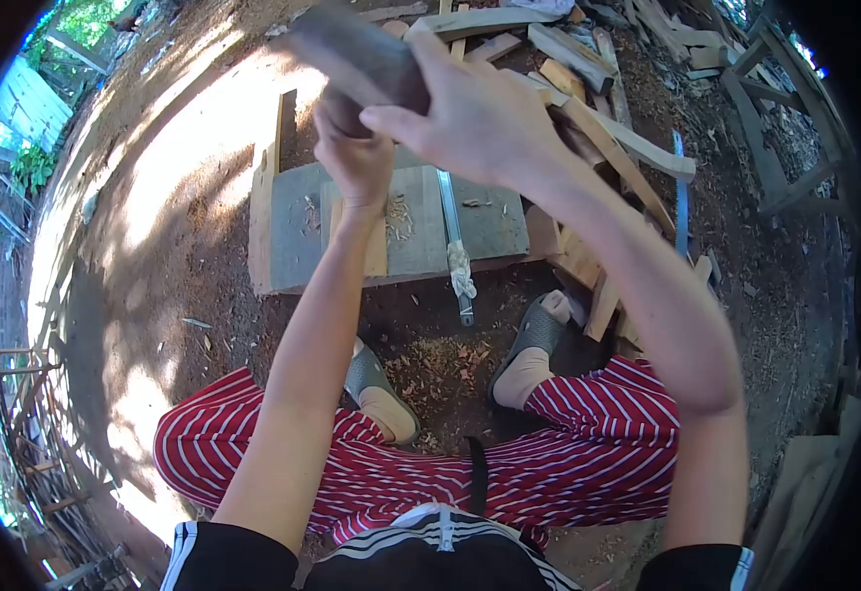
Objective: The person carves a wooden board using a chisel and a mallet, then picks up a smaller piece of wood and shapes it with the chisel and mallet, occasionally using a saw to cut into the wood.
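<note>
A dark brown block-shaped piece (357, 59), smeared by motion and probably wood, is held up in front of me at the top of the view. My left hand (354, 163) is closed round its lower end. My right hand (470, 113) grips its right side, thumb reaching toward the left hand; some of those fingers are hidden behind the piece. Below the hands lies a wide grey wooden work block (298, 231) with curled shavings on it. A long metal blade with a wrapped handle (458, 266) rests across it, and a light wooden strip (376, 251) lies to the blade's left.
Cut timber pieces (618, 163) are heaped on the right, with a blue strip-like blade (682, 197) beside them. A wooden frame (785, 118) stands farther right. Shavings (440, 369) cover the dirt between my sandalled feet (539, 340). A stick rack (32, 424) is at left.
</note>
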`<state>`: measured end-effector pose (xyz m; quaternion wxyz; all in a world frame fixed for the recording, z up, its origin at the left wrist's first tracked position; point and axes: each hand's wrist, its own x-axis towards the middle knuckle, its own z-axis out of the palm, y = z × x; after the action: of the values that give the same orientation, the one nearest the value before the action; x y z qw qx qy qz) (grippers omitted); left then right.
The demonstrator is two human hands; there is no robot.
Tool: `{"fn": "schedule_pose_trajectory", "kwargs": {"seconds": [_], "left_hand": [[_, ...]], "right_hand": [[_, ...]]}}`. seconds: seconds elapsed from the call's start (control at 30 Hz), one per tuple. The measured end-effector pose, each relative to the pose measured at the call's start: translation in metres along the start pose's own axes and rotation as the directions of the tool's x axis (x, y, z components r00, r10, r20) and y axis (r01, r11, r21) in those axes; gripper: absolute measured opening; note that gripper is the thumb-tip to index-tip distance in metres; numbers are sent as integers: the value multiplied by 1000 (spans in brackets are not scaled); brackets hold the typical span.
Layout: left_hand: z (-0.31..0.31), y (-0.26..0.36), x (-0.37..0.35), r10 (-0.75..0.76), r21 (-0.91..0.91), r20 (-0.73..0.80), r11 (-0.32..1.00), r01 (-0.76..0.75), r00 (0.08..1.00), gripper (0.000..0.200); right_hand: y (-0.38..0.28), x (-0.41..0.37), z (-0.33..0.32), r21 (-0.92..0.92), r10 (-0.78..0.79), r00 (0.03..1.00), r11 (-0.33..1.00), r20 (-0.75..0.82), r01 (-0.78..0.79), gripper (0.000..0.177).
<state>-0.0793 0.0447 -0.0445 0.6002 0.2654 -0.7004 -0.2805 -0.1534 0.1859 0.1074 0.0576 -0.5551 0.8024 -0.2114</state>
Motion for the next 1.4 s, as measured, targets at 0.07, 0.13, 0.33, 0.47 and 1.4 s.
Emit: {"fn": "schedule_pose_trajectory", "kwargs": {"seconds": [0.07, 0.13, 0.33, 0.47, 1.4], "left_hand": [[-8, -18, 9, -87, -33, -84, 996, 85, 993, 31], [-26, -35, 21, -264, -162, -147, 957, 240, 953, 28], [-63, -52, 23, -609, -443, -269, 766, 466, 746, 38], [-68, -79, 19, -715, -562, -352, 678, 475, 604, 27], [-102, 7, -49, -436, 530, 847, 739, -416, 304, 91]], "right_hand": [[24, -5, 32, 324, 90, 996, 943, -14, -81, 79], [50, -14, 80, 434, 146, 989, 889, 34, -146, 79], [80, -45, 164, 353, 371, 901, 831, 224, -430, 78], [86, -64, 184, 236, 439, 850, 828, 291, -509, 78], [78, -83, 196, 179, 537, 830, 811, 147, -557, 79]]}}
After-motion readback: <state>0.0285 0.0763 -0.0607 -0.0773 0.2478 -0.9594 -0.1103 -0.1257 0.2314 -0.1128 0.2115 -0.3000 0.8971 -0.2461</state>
